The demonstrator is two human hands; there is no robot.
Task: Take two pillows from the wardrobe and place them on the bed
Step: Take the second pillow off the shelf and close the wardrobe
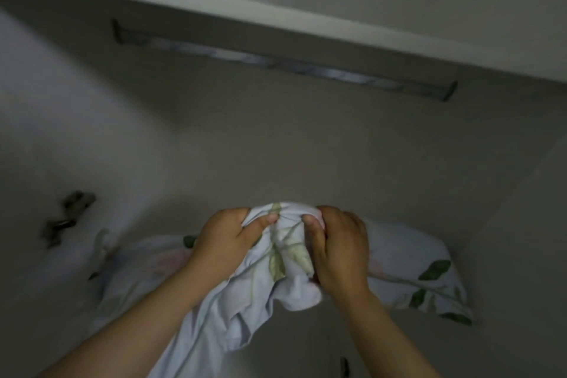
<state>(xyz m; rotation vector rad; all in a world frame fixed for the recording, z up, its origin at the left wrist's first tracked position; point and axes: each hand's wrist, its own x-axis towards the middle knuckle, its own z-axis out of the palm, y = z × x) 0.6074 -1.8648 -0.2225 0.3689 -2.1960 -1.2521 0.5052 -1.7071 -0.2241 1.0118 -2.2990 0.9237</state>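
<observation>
Inside the wardrobe (pixel 306 138), under the rail (pixel 285 63), a pillow (pixel 411 270) in a pale leaf-print cover lies on the floor of the compartment, toward the right. Both hands are on it. The left hand (pixel 227 242) and the right hand (pixel 340 250) have their fingers (pixel 264 221) closed, pinching a bunch of the cover between them at the far edge. The pillow looks soft and light, and the loose cover hangs down toward the near side. I judge the cloth alone may slip or stretch; a hold on the filled body seems safer. A second pillow I cannot tell.
</observation>
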